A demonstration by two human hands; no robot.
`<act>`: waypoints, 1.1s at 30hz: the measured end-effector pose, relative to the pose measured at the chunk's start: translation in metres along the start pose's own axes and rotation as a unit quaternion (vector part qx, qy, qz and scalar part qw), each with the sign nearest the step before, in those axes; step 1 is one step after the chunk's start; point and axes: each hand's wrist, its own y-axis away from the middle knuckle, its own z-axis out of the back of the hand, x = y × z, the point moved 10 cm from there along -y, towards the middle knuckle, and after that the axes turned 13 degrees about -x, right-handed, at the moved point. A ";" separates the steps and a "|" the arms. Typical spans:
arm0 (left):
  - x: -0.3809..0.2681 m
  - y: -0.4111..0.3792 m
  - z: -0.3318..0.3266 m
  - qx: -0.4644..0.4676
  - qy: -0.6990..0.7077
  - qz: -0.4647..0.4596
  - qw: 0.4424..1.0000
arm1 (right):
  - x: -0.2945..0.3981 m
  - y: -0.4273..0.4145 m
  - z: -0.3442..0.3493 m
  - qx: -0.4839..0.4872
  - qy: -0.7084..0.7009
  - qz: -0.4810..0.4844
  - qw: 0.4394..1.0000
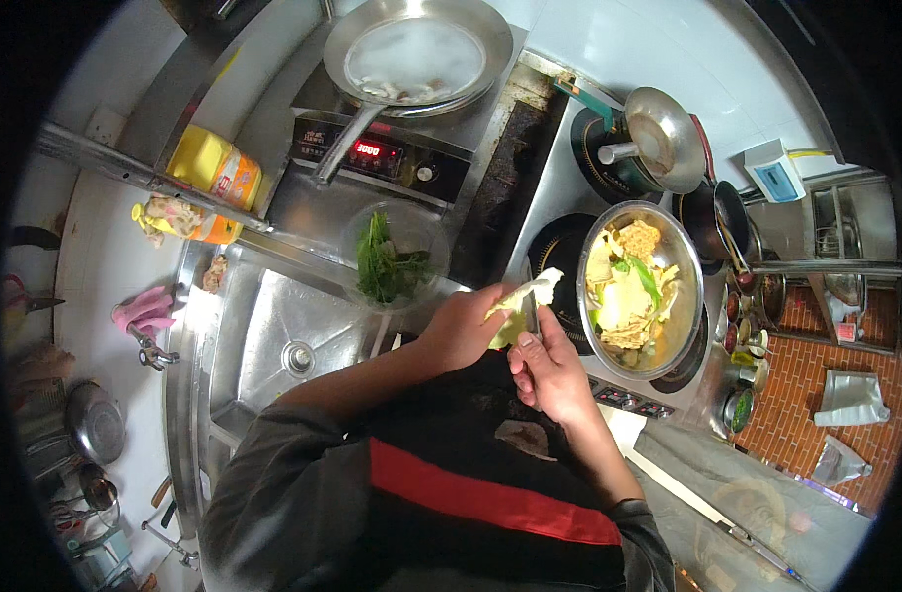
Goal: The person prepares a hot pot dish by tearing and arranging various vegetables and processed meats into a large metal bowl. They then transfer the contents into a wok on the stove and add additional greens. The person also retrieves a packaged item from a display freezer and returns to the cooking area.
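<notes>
My left hand [464, 325] grips a pale yellow-green leaf [548, 287], likely cabbage, in front of my body. The handle of a small knife is in my right hand [556, 370]; its blade [533, 314] points up and lies against the leaf. Just right of my hands, a steel bowl [696, 296] holds torn pale leaves [628, 300], a green strip and a yellowish crumbly lump [638, 240]. A clear bowl [442, 248] of leafy greens [383, 259] stands to the upper left of my left hand. My left fingertips are partly hidden by the leaf.
A steel frying pan [419, 55] with cloudy liquid sits on a lit induction cooker [380, 159], its handle towards me. To the left are a steel sink [273, 325] and yellow oil jugs [214, 166]. More pans [661, 140] stand at the back right, near several small condiment containers [739, 407].
</notes>
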 end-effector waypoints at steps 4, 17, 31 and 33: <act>-0.031 0.004 0.049 -0.117 -0.040 -0.173 0.977 | 0.018 -0.010 -0.009 -0.056 0.161 0.128 0.977; -0.023 -0.033 0.141 -0.227 -0.213 -0.245 0.918 | -0.052 -0.114 -0.075 -0.003 0.450 0.110 0.886; 0.280 -0.123 0.078 -0.036 -0.334 -0.083 0.938 | -0.011 -0.021 0.077 -0.196 0.026 0.068 0.978; 0.276 -0.124 0.066 -0.028 -0.424 -0.047 0.904 | -0.003 0.016 0.137 -0.322 -0.018 0.112 0.940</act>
